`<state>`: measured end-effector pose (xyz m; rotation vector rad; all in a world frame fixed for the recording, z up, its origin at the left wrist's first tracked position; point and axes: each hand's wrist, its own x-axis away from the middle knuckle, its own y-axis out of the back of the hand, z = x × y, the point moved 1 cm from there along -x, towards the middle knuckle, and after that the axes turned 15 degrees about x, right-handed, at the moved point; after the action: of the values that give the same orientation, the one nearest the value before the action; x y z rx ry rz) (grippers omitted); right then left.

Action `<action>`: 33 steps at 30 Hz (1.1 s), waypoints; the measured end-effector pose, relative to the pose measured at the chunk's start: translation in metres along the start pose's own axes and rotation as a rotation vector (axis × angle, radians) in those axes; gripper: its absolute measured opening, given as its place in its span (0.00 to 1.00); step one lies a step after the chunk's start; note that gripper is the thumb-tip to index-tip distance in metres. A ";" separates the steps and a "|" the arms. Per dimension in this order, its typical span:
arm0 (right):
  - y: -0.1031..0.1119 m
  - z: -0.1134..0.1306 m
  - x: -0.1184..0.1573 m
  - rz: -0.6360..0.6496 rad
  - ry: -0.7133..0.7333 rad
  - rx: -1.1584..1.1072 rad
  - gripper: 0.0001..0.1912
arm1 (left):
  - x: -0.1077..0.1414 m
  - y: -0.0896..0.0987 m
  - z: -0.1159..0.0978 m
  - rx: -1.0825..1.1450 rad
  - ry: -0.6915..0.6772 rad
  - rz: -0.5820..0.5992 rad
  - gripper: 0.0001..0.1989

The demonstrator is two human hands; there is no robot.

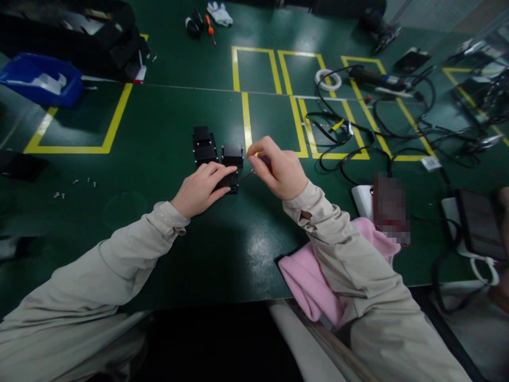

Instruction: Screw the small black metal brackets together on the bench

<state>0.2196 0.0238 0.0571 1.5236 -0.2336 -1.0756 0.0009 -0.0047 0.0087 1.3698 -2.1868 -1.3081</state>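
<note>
Several small black blocks with silver screws stand close together on the green table. My left hand (204, 188) presses and grips the nearest black block (233, 183), its fingers over the top and side. Just behind it sits another black block (233, 153), and a pair of joined black blocks (204, 147) lies to the left. My right hand (278, 168) is closed in a pinch around a thin metal tool (248, 174), whose tip points at the right side of the held block. Most of the tool is hidden by the fingers.
Loose screws (75, 182) lie at the left. A blue bin (42, 79) and black rack (79, 40) stand at the back left. Black cables (342, 132) and a white tape roll (328, 80) are at the right, with a pink cloth (310, 281) under my right forearm.
</note>
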 end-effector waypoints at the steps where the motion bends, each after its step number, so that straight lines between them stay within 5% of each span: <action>1: 0.000 0.000 0.000 -0.017 0.002 -0.006 0.21 | 0.000 0.000 0.000 -0.003 0.001 0.001 0.23; 33: -0.001 0.001 0.001 -0.043 0.006 -0.038 0.19 | -0.001 0.004 -0.007 -0.136 -0.003 0.028 0.23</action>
<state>0.2191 0.0233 0.0560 1.5034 -0.1764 -1.1037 0.0029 -0.0074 0.0160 1.2823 -2.0688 -1.4207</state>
